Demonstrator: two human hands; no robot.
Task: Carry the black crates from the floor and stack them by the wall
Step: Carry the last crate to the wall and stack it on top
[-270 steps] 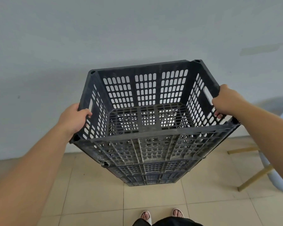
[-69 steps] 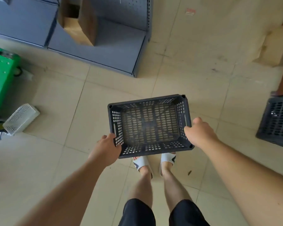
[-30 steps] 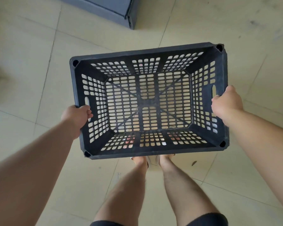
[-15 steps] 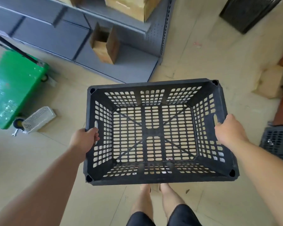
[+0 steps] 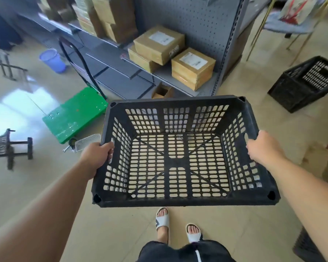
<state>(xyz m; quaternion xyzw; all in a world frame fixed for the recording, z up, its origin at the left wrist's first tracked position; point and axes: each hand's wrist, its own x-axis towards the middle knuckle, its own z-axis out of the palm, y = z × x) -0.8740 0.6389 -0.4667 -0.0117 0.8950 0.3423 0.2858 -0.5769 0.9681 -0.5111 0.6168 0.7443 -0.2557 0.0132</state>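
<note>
An empty black slotted crate [image 5: 178, 200] is held level in front of me, well above the floor. My left hand [image 5: 98, 155] grips its left wall at the handle slot. On the opposite wall, my right hand [image 5: 263, 150] grips the right handle slot. A second black crate [image 5: 295, 91] stands on the floor at the right, beyond the one I carry. The corner of a third black crate [image 5: 307, 248] shows at the bottom right edge.
Grey metal shelving [image 5: 197, 21] with several cardboard boxes [image 5: 192, 69] stands straight ahead. A green platform trolley [image 5: 74, 114] and a small white basket [image 5: 87, 141] lie on the floor at the left. A blue bucket [image 5: 52, 60] and a chair [image 5: 290, 25] stand farther off.
Since half a second ago the view has lifted, so more of the shelving, the boxes and the far crate show. Both hands keep the same grip on the carried crate.
</note>
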